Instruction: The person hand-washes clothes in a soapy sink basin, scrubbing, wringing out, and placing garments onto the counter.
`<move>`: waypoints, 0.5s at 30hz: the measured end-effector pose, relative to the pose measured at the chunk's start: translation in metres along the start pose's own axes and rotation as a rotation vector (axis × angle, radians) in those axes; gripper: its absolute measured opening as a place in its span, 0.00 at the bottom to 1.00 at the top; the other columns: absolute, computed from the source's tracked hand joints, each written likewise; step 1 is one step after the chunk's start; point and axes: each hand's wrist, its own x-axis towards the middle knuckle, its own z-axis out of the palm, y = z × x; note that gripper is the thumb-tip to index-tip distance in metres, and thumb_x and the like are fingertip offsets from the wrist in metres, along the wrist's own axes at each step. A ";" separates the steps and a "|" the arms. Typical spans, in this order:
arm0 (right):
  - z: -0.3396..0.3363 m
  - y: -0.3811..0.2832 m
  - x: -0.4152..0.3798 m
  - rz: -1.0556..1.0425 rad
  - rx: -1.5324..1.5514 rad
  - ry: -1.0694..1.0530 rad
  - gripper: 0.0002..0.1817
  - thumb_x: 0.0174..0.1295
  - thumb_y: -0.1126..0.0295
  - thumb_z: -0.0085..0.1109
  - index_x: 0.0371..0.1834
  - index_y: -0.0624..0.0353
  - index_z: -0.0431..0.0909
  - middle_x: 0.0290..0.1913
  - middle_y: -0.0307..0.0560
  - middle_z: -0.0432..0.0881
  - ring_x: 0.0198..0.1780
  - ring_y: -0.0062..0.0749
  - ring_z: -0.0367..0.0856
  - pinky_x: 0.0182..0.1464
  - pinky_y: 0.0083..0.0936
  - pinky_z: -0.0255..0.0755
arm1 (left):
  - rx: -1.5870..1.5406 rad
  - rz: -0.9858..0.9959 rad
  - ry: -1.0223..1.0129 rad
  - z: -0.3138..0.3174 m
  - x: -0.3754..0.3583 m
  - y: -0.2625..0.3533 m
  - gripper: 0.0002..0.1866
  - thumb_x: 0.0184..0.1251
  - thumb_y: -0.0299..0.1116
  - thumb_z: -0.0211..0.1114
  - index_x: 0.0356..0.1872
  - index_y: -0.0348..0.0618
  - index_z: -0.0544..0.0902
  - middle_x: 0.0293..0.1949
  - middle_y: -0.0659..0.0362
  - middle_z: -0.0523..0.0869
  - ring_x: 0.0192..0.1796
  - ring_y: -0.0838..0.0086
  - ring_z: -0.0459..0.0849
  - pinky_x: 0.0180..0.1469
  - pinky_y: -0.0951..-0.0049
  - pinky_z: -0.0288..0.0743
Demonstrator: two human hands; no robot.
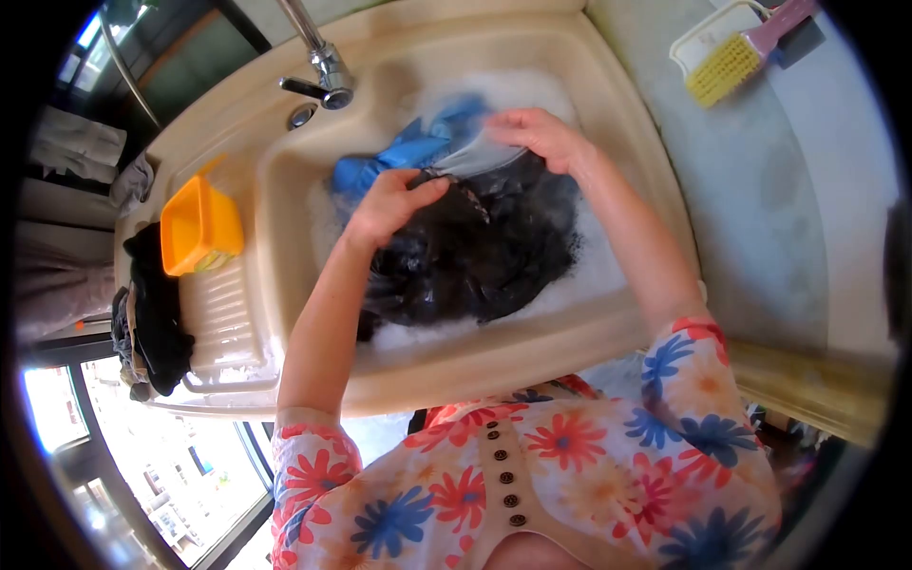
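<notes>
Both hands are over a cream sink basin (pixel 617 104) of foamy water. A soaked black garment (pixel 465 252) bunches up in the suds, with a grey inner or edge part (pixel 484 155) raised between the hands. My left hand (pixel 391 204) pinches the dark edge between thumb and fingers. My right hand (pixel 541 136), slightly blurred, is closed at the far end of the grey part. Behind them a blue cloth (pixel 404 152) lies wet in the basin, partly under the foam. The lower folds of the black garment are hidden in the water.
A chrome faucet (pixel 328 71) stands at the basin's back left. On the ribbed drainboard (pixel 218 323) sits a yellow-orange plastic basket (pixel 195 223), beside dark clothes (pixel 157 313) draped at the left edge. A yellow-bristled brush (pixel 727 68) lies on the right ledge.
</notes>
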 end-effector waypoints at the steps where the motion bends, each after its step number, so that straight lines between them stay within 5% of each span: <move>1: 0.003 -0.001 -0.003 0.019 0.044 0.002 0.14 0.54 0.69 0.63 0.43 0.61 0.77 0.39 0.41 0.79 0.42 0.23 0.75 0.47 0.20 0.69 | 0.036 0.041 -0.045 -0.003 -0.003 -0.002 0.17 0.54 0.36 0.66 0.40 0.33 0.81 0.33 0.62 0.83 0.35 0.81 0.76 0.42 0.78 0.70; 9: -0.003 -0.016 -0.029 -0.130 0.286 -0.271 0.21 0.55 0.80 0.52 0.54 0.65 0.68 0.49 0.45 0.74 0.50 0.27 0.73 0.56 0.25 0.66 | 0.233 0.212 -0.253 -0.025 -0.012 -0.023 0.25 0.42 0.22 0.63 0.48 0.35 0.75 0.38 0.60 0.80 0.43 0.79 0.76 0.47 0.79 0.69; 12: -0.003 -0.012 -0.031 -0.141 0.307 -0.275 0.22 0.53 0.82 0.52 0.54 0.64 0.68 0.50 0.45 0.74 0.51 0.27 0.72 0.55 0.25 0.66 | 0.030 0.183 -0.150 -0.016 -0.011 -0.035 0.21 0.44 0.22 0.62 0.46 0.35 0.76 0.35 0.61 0.81 0.40 0.79 0.77 0.45 0.78 0.70; 15: 0.001 0.003 -0.018 -0.194 0.179 -0.055 0.21 0.52 0.76 0.57 0.52 0.63 0.71 0.50 0.49 0.74 0.50 0.32 0.73 0.53 0.25 0.68 | 0.154 0.156 -0.007 -0.002 -0.007 -0.029 0.17 0.47 0.24 0.60 0.42 0.33 0.79 0.30 0.59 0.82 0.35 0.78 0.78 0.40 0.76 0.71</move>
